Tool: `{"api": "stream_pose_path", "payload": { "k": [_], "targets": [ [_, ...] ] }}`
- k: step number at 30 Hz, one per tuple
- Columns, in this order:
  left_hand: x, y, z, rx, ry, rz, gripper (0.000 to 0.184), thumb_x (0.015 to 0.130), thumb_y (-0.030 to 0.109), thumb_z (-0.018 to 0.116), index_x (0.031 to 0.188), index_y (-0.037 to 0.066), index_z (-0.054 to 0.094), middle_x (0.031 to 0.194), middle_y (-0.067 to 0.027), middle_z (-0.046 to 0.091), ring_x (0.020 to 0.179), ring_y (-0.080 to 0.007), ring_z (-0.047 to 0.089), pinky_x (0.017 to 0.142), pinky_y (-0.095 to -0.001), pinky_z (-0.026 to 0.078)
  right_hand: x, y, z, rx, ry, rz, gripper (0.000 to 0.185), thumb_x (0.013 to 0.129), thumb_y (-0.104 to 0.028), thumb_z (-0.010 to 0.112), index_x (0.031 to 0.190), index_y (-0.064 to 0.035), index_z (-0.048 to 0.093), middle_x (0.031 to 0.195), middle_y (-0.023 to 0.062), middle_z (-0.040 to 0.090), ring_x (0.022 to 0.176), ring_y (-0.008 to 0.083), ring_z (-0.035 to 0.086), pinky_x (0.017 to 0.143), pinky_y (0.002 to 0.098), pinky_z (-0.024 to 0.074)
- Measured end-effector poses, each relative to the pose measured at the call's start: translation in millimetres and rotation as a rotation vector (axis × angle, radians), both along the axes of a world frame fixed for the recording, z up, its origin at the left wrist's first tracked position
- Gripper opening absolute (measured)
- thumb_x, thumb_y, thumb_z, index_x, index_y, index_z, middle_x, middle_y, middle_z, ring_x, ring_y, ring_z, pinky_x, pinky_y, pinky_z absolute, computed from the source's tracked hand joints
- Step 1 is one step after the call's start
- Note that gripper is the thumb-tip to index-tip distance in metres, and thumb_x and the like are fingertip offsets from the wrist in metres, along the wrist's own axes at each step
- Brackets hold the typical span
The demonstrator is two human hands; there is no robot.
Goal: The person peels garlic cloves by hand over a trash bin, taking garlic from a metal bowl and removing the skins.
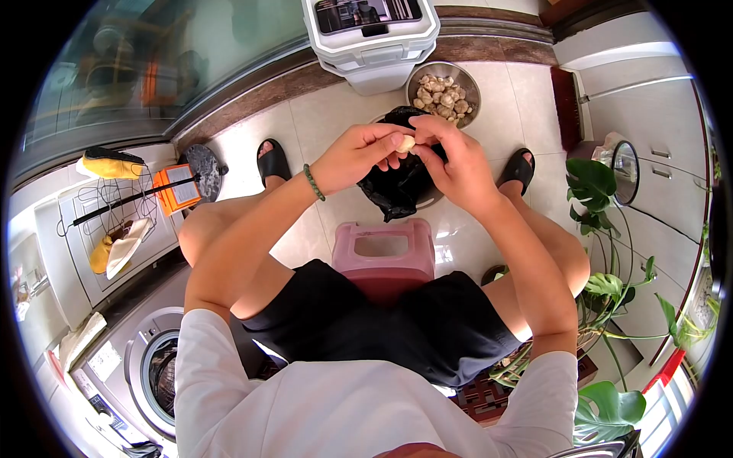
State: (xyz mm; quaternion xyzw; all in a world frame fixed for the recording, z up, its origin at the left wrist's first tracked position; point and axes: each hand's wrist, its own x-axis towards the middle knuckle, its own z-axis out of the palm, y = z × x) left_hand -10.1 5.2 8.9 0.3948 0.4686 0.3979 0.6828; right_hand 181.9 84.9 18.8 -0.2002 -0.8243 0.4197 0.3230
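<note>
Nearest, a pink stool (384,252) stands on the tiled floor (305,191) between the person's knees. Beyond it, near the middle of the floor, is a round container lined with a black bag (397,183). Above this bag, the left hand (372,158), with a green beaded bracelet (314,183) at its wrist, has its thumb and fingers clamped on a pale garlic piece (405,143). The right hand (452,159) has its fingertips at the other side of the piece; whether its grip is closed cannot be told. Farther on, by the floor's far edge, a metal bowl (475,93) holds garlic bulbs (441,98), just beside a gray bin (374,65) topped by a phone (366,14).
</note>
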Motion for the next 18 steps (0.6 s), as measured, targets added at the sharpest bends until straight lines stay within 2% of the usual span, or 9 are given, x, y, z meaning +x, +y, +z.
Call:
{"api": "stream_pose_path", "payload": {
  "k": [6,9,15,18],
  "targets": [
    [0.7,-1.7,-2.3,-0.019,-0.019,0.035,0.036,0.102,0.027,0.047,0.124,0.002,0.059,0.097,0.0004,0.062,0.080,-0.0074,0.055,0.072,-0.0222,0.047,-0.3,-0.9,-2.7,0.043,-0.018,0.005,0.044,0.081,0.007,0.063,0.120,-0.0104,0.053,0.090,0.0099,0.064,0.077,0.0271,0.064,0.064,0.0349,0.0522],
    [1.0,-1.3,-1.3,-0.030,-0.029,0.042,0.036,0.102,0.027,0.047,0.124,0.002,0.059,0.097,0.0000,0.062,0.080,-0.0076,0.055,0.073,-0.0224,0.048,-0.6,-2.6,-7.2,-0.063,0.026,-0.016,0.044,0.081,0.007,0.063,0.120,-0.0102,0.053,0.090,0.0094,0.064,0.077,0.0271,0.064,0.064,0.0348,0.0522],
    [0.2,-2.1,0.1,-0.043,-0.042,0.044,0.036,0.102,0.028,0.047,0.124,0.002,0.059,0.097,-0.0001,0.062,0.080,-0.0076,0.056,0.075,-0.0226,0.049,-0.9,-1.0,-4.4,0.013,0.013,-0.012,0.047,0.081,0.008,0.062,0.122,-0.0100,0.051,0.089,0.0090,0.064,0.076,0.0272,0.064,0.064,0.0344,0.0522],
    [0.1,-2.5,-0.2,-0.047,-0.041,0.040,0.036,0.102,0.031,0.047,0.116,0.001,0.061,0.095,-0.0004,0.061,0.081,-0.0075,0.055,0.078,-0.0235,0.048,-0.5,-1.1,-4.0,0.022,-0.010,0.008,0.048,0.080,0.008,0.063,0.123,-0.0097,0.051,0.089,0.0093,0.064,0.076,0.0270,0.064,0.063,0.0345,0.0520]
  ]
}}
